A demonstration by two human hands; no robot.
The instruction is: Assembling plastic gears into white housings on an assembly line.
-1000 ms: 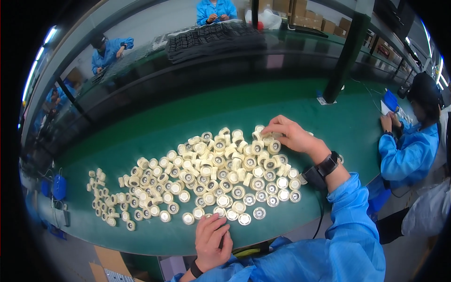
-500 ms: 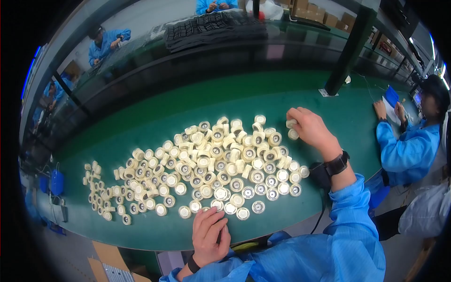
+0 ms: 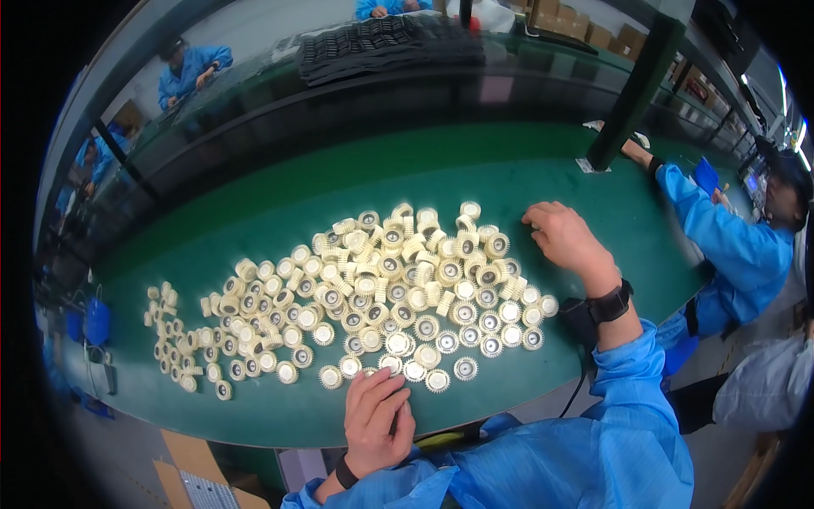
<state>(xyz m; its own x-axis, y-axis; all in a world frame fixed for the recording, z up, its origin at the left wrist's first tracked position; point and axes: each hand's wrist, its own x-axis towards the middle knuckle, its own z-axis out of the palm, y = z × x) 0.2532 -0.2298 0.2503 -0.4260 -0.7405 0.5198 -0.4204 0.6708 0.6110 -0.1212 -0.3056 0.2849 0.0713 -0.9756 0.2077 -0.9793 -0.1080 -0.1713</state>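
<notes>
A head-worn fisheye camera looks down and forward from near above the green table (image 3: 526,386)

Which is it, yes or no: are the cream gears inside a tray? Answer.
No, the cream gears lie loose, directly on the green table.

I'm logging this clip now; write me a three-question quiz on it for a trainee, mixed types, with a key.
1. Multiple choice: what lies heaped and spread on the table?
A) bottles
B) gears
C) spoons

2. True or false: the left hand is closer to the table's near edge than the right hand.

3. Short answer: what is worn on the arm just behind the right hand?

Key:
1. B
2. True
3. A black wrist strap
</notes>
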